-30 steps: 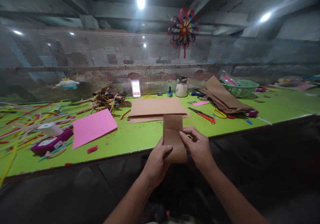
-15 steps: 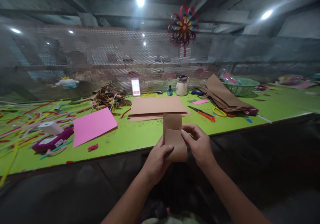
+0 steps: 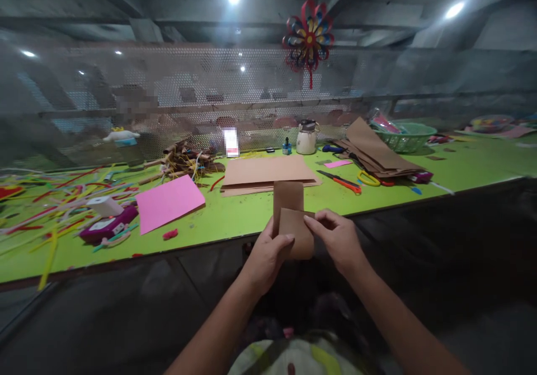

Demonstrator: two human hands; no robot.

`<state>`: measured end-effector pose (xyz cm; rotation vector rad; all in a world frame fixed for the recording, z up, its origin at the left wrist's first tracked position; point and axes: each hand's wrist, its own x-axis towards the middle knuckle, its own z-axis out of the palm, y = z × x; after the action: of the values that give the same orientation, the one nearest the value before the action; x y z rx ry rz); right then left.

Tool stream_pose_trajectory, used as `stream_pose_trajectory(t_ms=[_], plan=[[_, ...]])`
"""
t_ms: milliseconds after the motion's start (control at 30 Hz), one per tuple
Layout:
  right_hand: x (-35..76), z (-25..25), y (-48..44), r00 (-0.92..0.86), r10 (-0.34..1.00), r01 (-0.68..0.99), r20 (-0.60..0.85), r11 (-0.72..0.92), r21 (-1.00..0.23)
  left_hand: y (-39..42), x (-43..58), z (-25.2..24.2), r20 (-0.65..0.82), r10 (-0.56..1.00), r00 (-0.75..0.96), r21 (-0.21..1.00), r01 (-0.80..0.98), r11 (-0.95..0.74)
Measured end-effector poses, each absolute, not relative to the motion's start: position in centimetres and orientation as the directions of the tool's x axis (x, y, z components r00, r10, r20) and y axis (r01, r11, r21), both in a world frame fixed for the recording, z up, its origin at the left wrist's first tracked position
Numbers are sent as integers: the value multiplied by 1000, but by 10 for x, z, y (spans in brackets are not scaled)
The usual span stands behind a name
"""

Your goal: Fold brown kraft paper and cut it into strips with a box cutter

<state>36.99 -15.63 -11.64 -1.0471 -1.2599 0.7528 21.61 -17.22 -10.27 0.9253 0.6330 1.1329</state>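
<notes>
A strip of brown paper (image 3: 297, 232) is bent over on itself in front of the table edge, its back part standing up behind the front flap. My left hand (image 3: 268, 257) grips its lower left side, thumb across the front. The thumb and fingertips of my right hand (image 3: 335, 235) pinch the upper right edge of the front flap. Just beyond the strip, a stack of brown sheets (image 3: 268, 172) lies on the green table (image 3: 239, 216).
Orange-handled scissors (image 3: 346, 185), yellow-handled scissors (image 3: 369, 179), more brown paper (image 3: 377, 151) and a green basket (image 3: 409, 137) are on the right. On the left are a pink sheet (image 3: 170, 203), a purple power strip (image 3: 108, 227), colourful strips and brown scraps (image 3: 184, 160).
The view has shifted slightly, so the table items sit a little higher, and those on the left also farther right. Both hands keep their hold on the folded strip, with little change.
</notes>
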Motion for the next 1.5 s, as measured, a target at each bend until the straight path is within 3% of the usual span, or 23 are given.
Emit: stream_pose_trajectory(t_ms=[233, 333, 500, 733, 900, 967, 1100, 1233, 1500], plan=[[363, -111, -166, 136, 855, 106, 501, 490, -865, -178, 207, -100, -6, 964, 267, 788, -592, 169], [362, -112, -167, 133, 858, 72, 497, 491, -868, -176, 208, -100, -64, 977, 204, 758, -627, 181], [362, -112, -174, 112, 876, 19, 468, 469, -883, -172, 209, -102, -44, 989, 142, 785, -608, 122], [379, -121, -196, -281, 757, -116, 590, 584, -804, -170, 202, -99, -30, 990, 140, 810, -577, 106], [382, -109, -174, 11, 934, 38, 356, 355, -934, -180, 202, -92, -14, 972, 234, 908, -405, 111], [379, -96, -163, 33, 944, 63, 327, 325, -944, -184, 203, -89, 10, 958, 285, 928, -360, 98], [373, -76, -161, -61, 904, -27, 424, 423, -906, -190, 203, -90, 75, 938, 339, 961, -276, 23], [374, -71, -175, -24, 875, -108, 484, 479, -871, -195, 202, -94, 143, 929, 341, 976, -207, -75], [380, -66, -188, 52, 692, 117, 720, 712, -692, -201, 204, -93, 186, 927, 325, 972, -198, -125]])
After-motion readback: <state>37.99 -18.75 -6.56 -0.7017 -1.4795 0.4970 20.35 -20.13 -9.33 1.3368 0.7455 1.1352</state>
